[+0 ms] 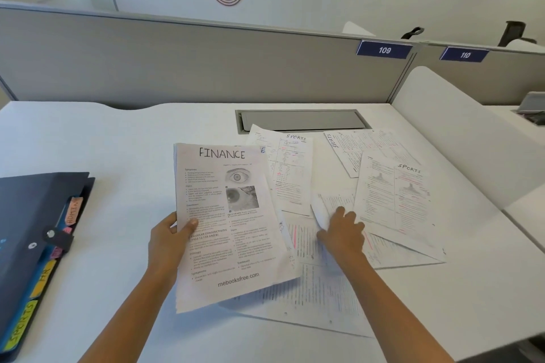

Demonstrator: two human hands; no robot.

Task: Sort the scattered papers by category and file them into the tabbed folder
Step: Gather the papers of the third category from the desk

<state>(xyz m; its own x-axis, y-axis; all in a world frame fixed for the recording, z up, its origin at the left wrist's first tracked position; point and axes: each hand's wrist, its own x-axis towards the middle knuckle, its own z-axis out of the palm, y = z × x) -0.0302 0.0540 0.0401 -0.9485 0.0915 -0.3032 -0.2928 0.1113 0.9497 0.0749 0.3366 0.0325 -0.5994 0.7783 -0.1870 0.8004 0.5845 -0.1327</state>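
On a white tabletop (118, 141) in an office cubicle, we are sorting. Our left hand (169, 237) pinches the finance stack (227, 215) by its left edge, thumb on top, and holds it tilted just above the scattered papers (309, 298). Our right hand (343, 230) curls its fingers round the rolled-up edge of a loose sheet (320, 212) in the pile. The sports pages (290, 174) lie overlapping beyond it. The dark tabbed folder (35, 215) lies flat at far left, well apart from the pile.

We see three risks. The stack, held by one edge only, could sag and shed a page. The lifted sheet, tucked among its neighbours, could drag them askew or crease. Its heading is hidden, so we might misfile it.
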